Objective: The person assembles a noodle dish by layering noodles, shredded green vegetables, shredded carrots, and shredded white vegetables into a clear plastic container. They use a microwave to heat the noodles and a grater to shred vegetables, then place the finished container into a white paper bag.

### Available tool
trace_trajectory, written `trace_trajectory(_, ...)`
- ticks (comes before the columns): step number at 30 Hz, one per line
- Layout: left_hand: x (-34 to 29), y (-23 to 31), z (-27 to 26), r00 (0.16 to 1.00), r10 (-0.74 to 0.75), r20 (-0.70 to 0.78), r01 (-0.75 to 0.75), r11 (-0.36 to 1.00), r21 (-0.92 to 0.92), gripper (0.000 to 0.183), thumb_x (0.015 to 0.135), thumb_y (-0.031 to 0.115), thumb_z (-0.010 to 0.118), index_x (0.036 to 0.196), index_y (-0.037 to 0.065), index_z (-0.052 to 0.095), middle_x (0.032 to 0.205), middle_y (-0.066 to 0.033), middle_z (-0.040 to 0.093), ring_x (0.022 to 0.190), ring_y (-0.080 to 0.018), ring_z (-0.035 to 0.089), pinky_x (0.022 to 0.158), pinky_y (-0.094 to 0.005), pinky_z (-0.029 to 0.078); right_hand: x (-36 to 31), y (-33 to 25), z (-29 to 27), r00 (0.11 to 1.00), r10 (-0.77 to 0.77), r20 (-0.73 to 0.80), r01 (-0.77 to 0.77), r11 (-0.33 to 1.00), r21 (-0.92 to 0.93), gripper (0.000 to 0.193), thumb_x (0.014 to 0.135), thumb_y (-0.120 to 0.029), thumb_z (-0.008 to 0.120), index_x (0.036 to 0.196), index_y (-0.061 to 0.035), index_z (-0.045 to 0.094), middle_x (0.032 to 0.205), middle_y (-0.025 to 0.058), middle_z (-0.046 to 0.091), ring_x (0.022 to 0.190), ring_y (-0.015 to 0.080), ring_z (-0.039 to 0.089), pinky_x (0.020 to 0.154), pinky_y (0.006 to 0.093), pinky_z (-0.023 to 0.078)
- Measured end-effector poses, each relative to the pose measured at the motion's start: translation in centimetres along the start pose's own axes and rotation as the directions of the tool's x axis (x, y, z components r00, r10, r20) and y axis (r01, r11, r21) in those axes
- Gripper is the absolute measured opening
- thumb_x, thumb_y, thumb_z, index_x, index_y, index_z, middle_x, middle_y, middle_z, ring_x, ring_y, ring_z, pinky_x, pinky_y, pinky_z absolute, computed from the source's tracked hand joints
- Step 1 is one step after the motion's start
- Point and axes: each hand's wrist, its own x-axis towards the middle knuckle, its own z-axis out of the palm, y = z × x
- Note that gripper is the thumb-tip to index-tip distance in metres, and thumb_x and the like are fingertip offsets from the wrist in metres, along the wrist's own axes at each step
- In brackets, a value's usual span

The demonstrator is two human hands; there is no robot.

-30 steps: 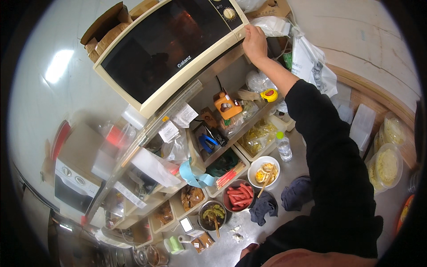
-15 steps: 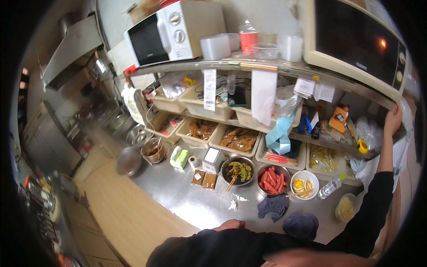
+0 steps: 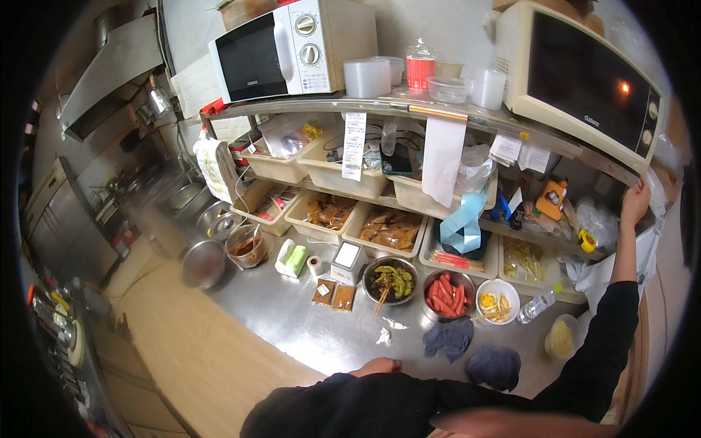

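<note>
My right hand (image 3: 634,201) reaches up to the far right and grips the steel shelf edge (image 3: 606,169) just under the cream microwave (image 3: 584,80). My left hand (image 3: 376,366) rests on the steel counter (image 3: 307,328) near my body, fingers together, nothing visible in it. Closest to that hand are a crumpled scrap of paper (image 3: 384,336) and a bowl of green vegetables (image 3: 391,279). Beside it stand a bowl of red strips (image 3: 447,293) and a white bowl of yellow pieces (image 3: 496,301).
A white microwave (image 3: 292,47) sits on the upper shelf at the left, with stacked plastic containers (image 3: 367,76) beside it. Trays of fried food (image 3: 387,228) line the lower shelf. Two dark cloths (image 3: 471,350), a water bottle (image 3: 537,306) and metal bowls (image 3: 203,263) lie on the counter.
My view has swung left and down from the cream microwave to the whole counter. My right hand has dropped from the microwave's upper corner to the shelf edge below it.
</note>
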Motion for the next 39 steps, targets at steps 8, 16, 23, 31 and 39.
trace_trajectory(8,-0.8,-0.3,-0.7,1.000,0.004,-0.014,-0.004,1.000,0.013,0.029,0.090,0.031,0.058,0.100,0.005,0.064,0.088,-0.0204,0.066,0.088,-0.0359,0.064,0.076,-0.0406,0.049,-0.2,-3.2,-3.5,0.993,0.117,-0.019,-0.119,0.988,-0.099,0.039,0.086,-0.017,0.051,0.125,-0.0109,0.058,0.113,0.0105,0.066,0.101,0.0274,0.064,0.088,0.0370,0.049)
trace_trajectory(16,-1.0,2.3,-1.2,0.994,-0.077,-0.082,0.078,0.997,0.009,0.029,0.091,0.031,0.059,0.099,0.004,0.065,0.084,-0.0194,0.067,0.082,-0.0353,0.066,0.073,-0.0393,0.050,-2.1,-7.9,-5.1,0.991,0.124,0.049,-0.127,0.990,0.055,0.053,0.077,0.001,0.053,0.129,-0.0048,0.043,0.123,0.0112,0.061,0.111,0.0344,0.056,0.096,0.0422,0.044)
trace_trajectory(23,-0.4,2.5,-1.2,0.994,-0.090,-0.063,0.090,0.996,0.001,0.030,0.090,0.030,0.060,0.102,0.003,0.065,0.086,-0.0205,0.067,0.084,-0.0334,0.067,0.075,-0.0379,0.050,-2.4,-7.8,-3.9,0.998,-0.006,0.058,0.001,0.996,0.088,0.057,0.076,0.006,0.052,0.130,-0.0023,0.037,0.129,0.0119,0.056,0.119,0.0389,0.047,0.102,0.0430,0.037)
trace_trajectory(31,0.5,1.3,-0.4,0.978,-0.208,-0.022,0.208,0.978,0.017,0.035,0.089,0.036,0.059,0.102,0.005,0.066,0.086,-0.0187,0.068,0.084,-0.0329,0.067,0.075,-0.0384,0.050,-1.0,-6.6,-2.5,0.999,0.034,-0.015,-0.033,0.997,0.064,0.042,0.080,-0.006,0.058,0.121,-0.0027,0.048,0.117,0.0174,0.059,0.111,0.0395,0.051,0.097,0.0450,0.040)
trace_trajectory(39,1.2,0.7,0.1,0.972,-0.235,0.006,0.235,0.972,0.005,0.034,0.089,0.037,0.058,0.103,0.007,0.067,0.092,-0.0154,0.069,0.089,-0.0270,0.067,0.081,-0.0355,0.049,7.6,-6.3,0.3,0.977,0.123,-0.172,-0.086,0.975,0.206,0.029,0.083,-0.020,0.063,0.107,-0.0041,0.064,0.101,0.0191,0.062,0.100,0.0384,0.056,0.088,0.0448,0.045)
